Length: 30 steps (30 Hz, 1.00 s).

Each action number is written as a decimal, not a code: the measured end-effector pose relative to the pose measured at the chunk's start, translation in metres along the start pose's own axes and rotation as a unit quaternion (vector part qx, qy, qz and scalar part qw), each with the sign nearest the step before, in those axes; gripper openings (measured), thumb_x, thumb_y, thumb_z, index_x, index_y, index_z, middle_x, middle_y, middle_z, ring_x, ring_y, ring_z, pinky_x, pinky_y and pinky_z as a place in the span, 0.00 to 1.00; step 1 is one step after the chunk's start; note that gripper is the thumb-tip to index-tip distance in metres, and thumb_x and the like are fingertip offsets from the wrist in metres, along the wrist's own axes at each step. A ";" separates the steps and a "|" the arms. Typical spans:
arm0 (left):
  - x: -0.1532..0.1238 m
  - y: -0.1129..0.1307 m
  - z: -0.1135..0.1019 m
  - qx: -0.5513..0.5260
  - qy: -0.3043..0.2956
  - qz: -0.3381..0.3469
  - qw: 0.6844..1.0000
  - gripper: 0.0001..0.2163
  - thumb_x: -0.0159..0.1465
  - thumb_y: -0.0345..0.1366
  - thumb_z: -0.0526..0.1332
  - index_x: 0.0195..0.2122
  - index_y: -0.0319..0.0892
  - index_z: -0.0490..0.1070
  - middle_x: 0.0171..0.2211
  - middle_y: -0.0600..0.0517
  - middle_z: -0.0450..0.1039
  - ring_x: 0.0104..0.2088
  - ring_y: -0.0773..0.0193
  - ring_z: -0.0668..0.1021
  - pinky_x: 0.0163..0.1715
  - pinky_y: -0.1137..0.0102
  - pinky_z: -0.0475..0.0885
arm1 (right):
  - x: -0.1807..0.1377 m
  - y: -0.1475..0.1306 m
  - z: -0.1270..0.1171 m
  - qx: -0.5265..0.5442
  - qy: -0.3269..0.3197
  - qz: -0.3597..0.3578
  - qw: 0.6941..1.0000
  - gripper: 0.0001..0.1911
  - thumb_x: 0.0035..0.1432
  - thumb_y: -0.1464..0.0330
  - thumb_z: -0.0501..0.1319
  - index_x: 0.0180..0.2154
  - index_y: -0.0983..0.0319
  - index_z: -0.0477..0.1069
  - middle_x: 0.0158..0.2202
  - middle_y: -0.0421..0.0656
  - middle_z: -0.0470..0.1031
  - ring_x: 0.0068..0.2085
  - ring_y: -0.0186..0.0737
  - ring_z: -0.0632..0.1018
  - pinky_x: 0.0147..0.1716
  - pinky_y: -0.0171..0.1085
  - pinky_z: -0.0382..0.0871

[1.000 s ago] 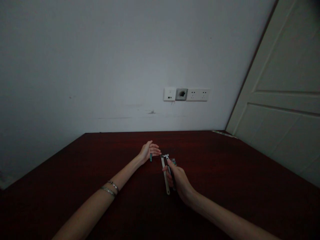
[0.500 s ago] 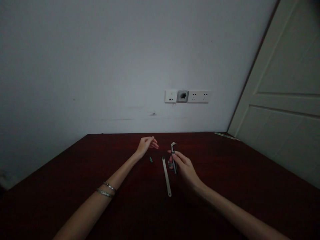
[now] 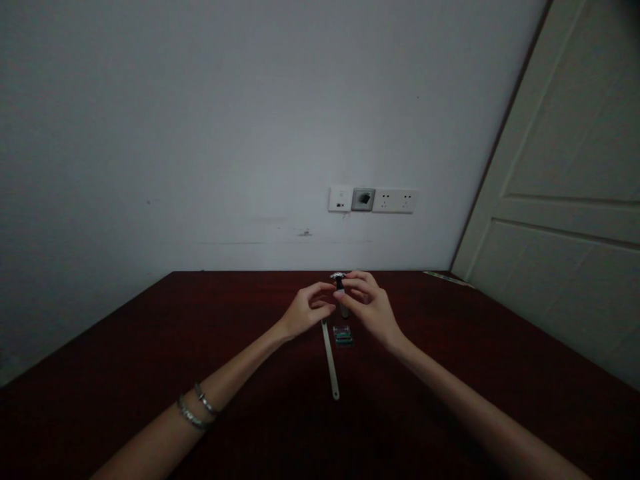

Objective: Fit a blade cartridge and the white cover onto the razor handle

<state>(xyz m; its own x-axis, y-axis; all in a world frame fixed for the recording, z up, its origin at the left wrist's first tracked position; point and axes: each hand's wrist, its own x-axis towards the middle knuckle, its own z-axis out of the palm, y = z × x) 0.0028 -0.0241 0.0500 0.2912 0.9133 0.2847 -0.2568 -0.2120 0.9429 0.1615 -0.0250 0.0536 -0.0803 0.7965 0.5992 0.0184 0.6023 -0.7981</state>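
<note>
My right hand (image 3: 369, 303) grips a small T-shaped tool that looks like a razor (image 3: 341, 297), with a pale handle, a dark neck and a silvery head. It stands upright above the table, its head at the top. My left hand (image 3: 310, 310) is close beside the razor on its left, fingers curved and thumb apart; whether the fingertips touch it, I cannot tell. Below the hands lies a small clear pack (image 3: 343, 336) with green pieces inside. To its left rests a long thin pale strip (image 3: 331, 367) with a hole at the near end; my left hand is by its far end.
The dark red table (image 3: 240, 427) meets a pale wall (image 3: 225, 133) at the back. Wall sockets (image 3: 395, 201) sit above the table. At the back right a thin strip (image 3: 447, 278) lies near the table edge, beside a panelled door (image 3: 565, 200).
My left hand has moved right, up to the razor. My right hand has raised and turned the razor slightly. The clear pack shows fully; the small green piece is out of sight.
</note>
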 end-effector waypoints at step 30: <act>-0.005 0.027 -0.002 0.091 0.027 0.024 0.995 0.11 0.55 0.35 0.62 0.35 0.32 0.69 0.27 0.46 0.75 0.24 0.64 0.78 0.29 0.69 0.72 | -0.067 0.029 0.039 -0.601 -0.293 0.007 0.744 0.27 0.58 0.66 0.51 0.59 0.65 0.52 0.36 0.53 0.76 0.34 0.48 0.78 0.30 0.40 0.70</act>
<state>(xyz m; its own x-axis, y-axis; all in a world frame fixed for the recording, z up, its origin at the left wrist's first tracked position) -0.0076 -0.0335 0.0739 0.2316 0.9170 0.3246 -0.0956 -0.3106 0.9457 0.1280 -0.0629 -0.0121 -0.4851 0.8557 0.1802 0.8728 0.4866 0.0384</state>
